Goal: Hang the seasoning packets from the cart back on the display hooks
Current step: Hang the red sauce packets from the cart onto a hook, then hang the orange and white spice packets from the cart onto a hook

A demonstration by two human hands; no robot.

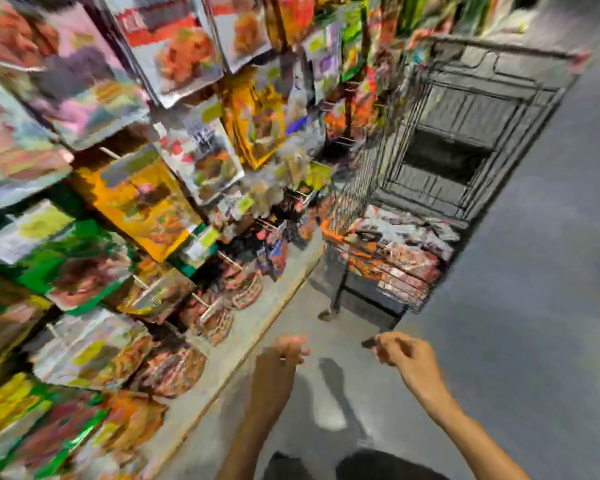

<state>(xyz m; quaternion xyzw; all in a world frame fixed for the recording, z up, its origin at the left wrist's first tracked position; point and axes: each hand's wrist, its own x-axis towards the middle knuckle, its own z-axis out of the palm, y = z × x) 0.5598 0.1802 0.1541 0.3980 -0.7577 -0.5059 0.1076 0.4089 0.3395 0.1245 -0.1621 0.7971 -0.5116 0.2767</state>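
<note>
Blurred view, both hands' fingers [383,348] loosely curled, holding nothing, seasoning packets [395,251] in cart [465,140] well ahead

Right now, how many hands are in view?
2: the left hand low at centre, the right hand beside it, both over the floor; neither holds a packet.

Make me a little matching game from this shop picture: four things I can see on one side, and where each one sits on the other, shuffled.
Things:
1. cart
2. loose packets
3. hanging packets
4. hands: left hand, right hand

Places:
A. on the display hooks, left side of the view
B. piled in the near end of the cart
C. standing in the aisle, beside the display
D. low in the view, over the floor, holding no packet

Pairs: 1-C, 2-B, 3-A, 4-D
</note>
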